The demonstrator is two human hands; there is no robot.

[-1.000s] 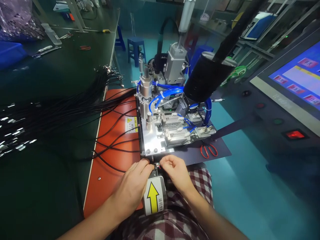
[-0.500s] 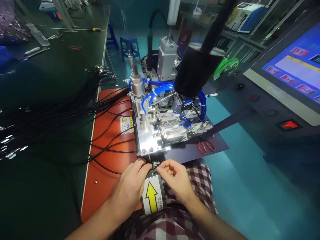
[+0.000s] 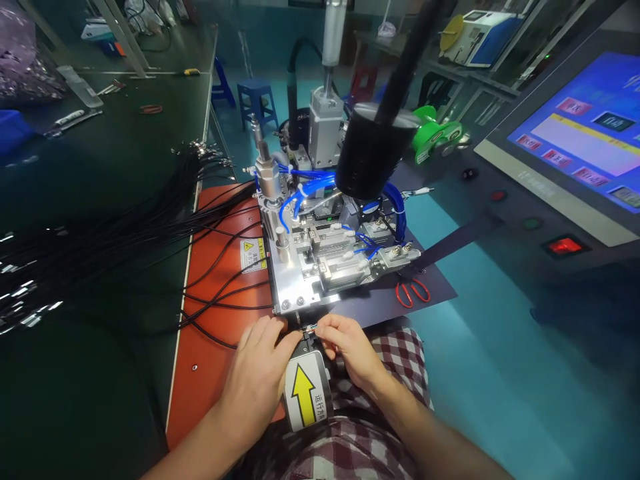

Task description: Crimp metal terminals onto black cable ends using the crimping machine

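My left hand [image 3: 263,357] is closed, its thumb and fingers pressed around the end of a black cable [image 3: 213,337] that runs under it from the left. Fine coloured wires [image 3: 309,329] stick out between my two hands, just in front of the machine's edge. From the right, my right hand [image 3: 346,345] pinches those wires with thumb and forefinger. Both hands are at a small black fixture [image 3: 307,345]. Below it sits a guard with a yellow arrow label [image 3: 304,393]. My fingers hide the exact tips of the wires.
Beyond my hands stands a metal machine [image 3: 295,283] with blue air tubes [image 3: 315,183]. A black lamp head [image 3: 373,153] hangs over it. Red-handled scissors [image 3: 413,292] lie at right, under a control screen [image 3: 585,133]. A bundle of black cables [image 3: 145,223] spreads across the left table.
My right hand has shifted slightly up and closed in more tightly on the fine wires. My left hand stays nearly in place. The view has turned a little.
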